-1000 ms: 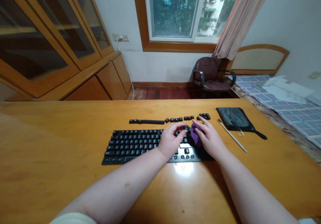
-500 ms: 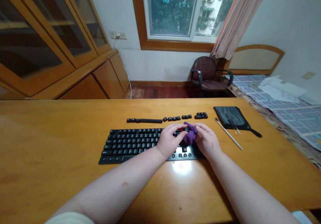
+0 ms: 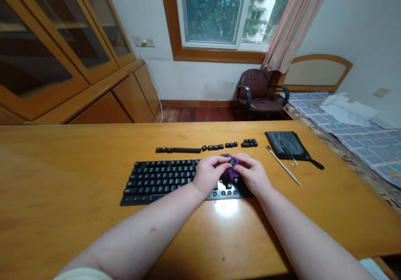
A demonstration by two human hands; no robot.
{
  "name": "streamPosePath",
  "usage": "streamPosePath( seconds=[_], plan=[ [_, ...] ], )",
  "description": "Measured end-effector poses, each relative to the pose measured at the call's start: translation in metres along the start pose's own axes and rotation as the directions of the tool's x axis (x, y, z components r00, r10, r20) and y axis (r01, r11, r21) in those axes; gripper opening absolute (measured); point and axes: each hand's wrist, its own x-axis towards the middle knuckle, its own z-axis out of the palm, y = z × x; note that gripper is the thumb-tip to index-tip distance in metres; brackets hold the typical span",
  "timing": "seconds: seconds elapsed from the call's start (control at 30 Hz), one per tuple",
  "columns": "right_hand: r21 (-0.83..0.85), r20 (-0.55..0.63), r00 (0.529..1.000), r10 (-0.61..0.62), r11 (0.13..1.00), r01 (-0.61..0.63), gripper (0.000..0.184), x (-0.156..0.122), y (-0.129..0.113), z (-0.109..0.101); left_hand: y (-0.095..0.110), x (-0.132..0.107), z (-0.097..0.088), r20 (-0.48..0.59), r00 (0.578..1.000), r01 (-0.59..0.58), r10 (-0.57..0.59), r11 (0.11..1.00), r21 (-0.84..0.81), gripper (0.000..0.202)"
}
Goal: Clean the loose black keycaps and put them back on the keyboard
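A purple cloth [image 3: 231, 174] is bunched between my two hands, above the right part of a black keyboard [image 3: 163, 176]. Within its folds sits a small dark keycap [image 3: 232, 161]. My left hand [image 3: 209, 172] pinches the keycap at its left side, thumb and fingers closed. From the other side my right hand [image 3: 252, 174] presses the cloth around it, fingers closed. Bare switch places show at the keyboard's lower right, where some keys are off. Behind the keyboard lies a row of loose keycaps [image 3: 216, 147], with the long space bar [image 3: 187, 150] among them.
To the right, a brush [image 3: 283, 166] with a pale handle lies on the wooden desk [image 3: 78, 163]. Beside it is a black pouch [image 3: 285, 146] with thin wire tools on it. A brown armchair [image 3: 255, 88] stands beyond the desk, near a bed [image 3: 341, 133].
My right hand has brought the purple cloth in closer around the keycap, its thumb now pressing from the front. The whole view has shifted slightly.
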Motion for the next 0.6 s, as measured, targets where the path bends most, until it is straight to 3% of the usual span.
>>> streamPosePath(
  seconds=[0.2, 0.4, 0.6],
  plan=[
    [0.001, -0.09, 0.996, 0.02, 1.0, -0.02, 0.013, -0.001, 0.012, 0.001, 0.002, -0.001, 0.001, 0.025, 0.998, 0.059, -0.058, 0.998, -0.019, 0.013],
    [0.046, -0.042, 0.999, -0.001, 0.999, 0.003, 0.019, -0.002, 0.006, 0.004, 0.0, 0.001, 0.001, 0.009, 0.998, 0.067, -0.066, 0.995, -0.071, 0.012],
    [-0.034, -0.153, 0.988, 0.011, 0.999, -0.016, 0.008, -0.001, 0.001, 0.005, 0.002, 0.001, 0.001, 0.026, 0.998, 0.055, -0.055, 0.998, -0.024, 0.012]
  ],
)
